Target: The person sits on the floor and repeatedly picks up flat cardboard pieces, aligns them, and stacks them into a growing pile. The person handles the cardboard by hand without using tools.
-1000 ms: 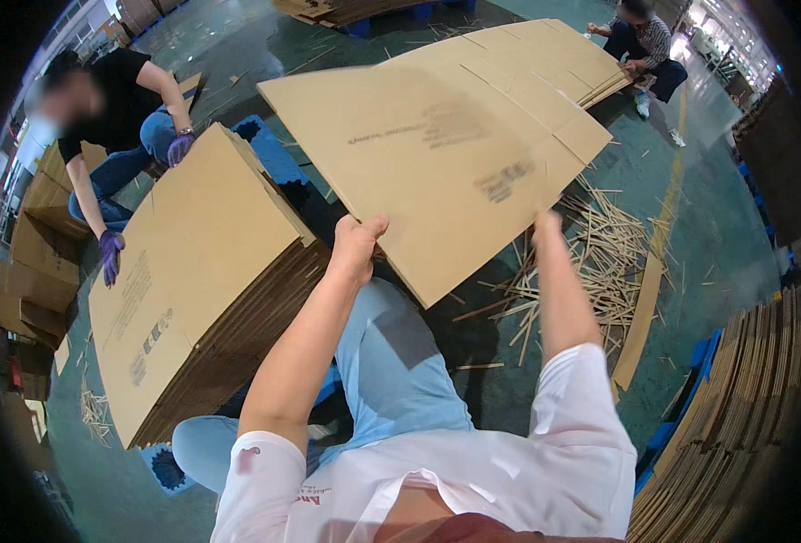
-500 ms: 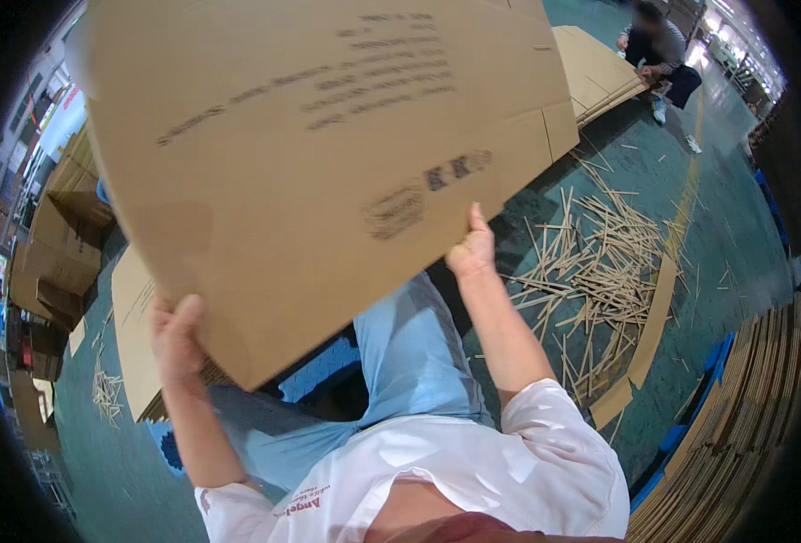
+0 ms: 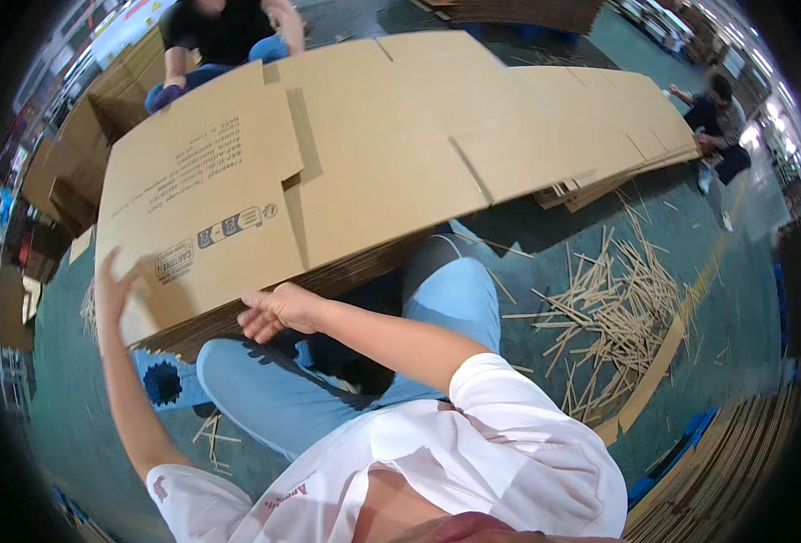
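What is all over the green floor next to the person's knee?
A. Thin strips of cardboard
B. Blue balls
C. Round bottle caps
A: a heap of thin cardboard strips lies scattered on the green floor, to the right of the person's light blue trouser leg.

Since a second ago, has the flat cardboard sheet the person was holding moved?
Yes. The cardboard sheet has swung left and down onto the stack of flattened boxes, away from the wood strips.

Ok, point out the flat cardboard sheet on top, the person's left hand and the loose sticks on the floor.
flat cardboard sheet (image 3: 355,172), head view, middle of its top face
left hand (image 3: 115,291), head view, back of the hand
loose sticks (image 3: 613,303), head view, middle of the heap
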Demonstrator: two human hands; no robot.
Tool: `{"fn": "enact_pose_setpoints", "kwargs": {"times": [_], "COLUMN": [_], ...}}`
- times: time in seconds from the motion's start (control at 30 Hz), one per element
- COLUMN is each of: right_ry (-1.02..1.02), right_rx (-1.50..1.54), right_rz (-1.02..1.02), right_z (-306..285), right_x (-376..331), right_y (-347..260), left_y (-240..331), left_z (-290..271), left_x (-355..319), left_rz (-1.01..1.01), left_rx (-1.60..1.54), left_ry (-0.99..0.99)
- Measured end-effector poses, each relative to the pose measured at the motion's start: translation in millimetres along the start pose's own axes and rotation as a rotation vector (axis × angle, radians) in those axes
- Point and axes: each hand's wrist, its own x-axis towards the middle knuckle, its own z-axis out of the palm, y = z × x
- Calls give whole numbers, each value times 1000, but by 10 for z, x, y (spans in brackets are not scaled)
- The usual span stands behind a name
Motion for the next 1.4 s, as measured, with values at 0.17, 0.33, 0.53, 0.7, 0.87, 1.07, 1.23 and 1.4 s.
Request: {"fn": "enact_pose_setpoints", "kwargs": {"times": [0.17,0.33,0.53,0.7,0.87,1.07,1.23,1.4], "right_ry": [48,533,1292,906,306,134,83,1067], "right_rx": [-78,275,-16,-915,-2216,-2370,-2017,-1736], "right_rz": [96,-415,-1019,-1043,-861,-470,-375,-347], "right_z": [-498,-1836,-2850,-879,-765,-742,-770,-2174], "right_x": [-385,-1609,-2127,-1097,-122,-52,-76,295], "right_y": [33,-628,-1870,-1855,-883,-967,-1116,-2032], "left_y": [1993,1598,1589,1502,1441,1529,1450,1487], "left_z": [931,1393,1606,1657,1799,1806,1737,1710], "left_x": [-674,-729,-632,-631,-644,-622,-585,-496], "left_rz": [553,595,662,571,608,396,540,595], "left_rx": [-36,41,-52,-77,-145,-237,-108,-144], "left_ry": [-534,-501,-379,-366,-208,-196,-213,-261]}}
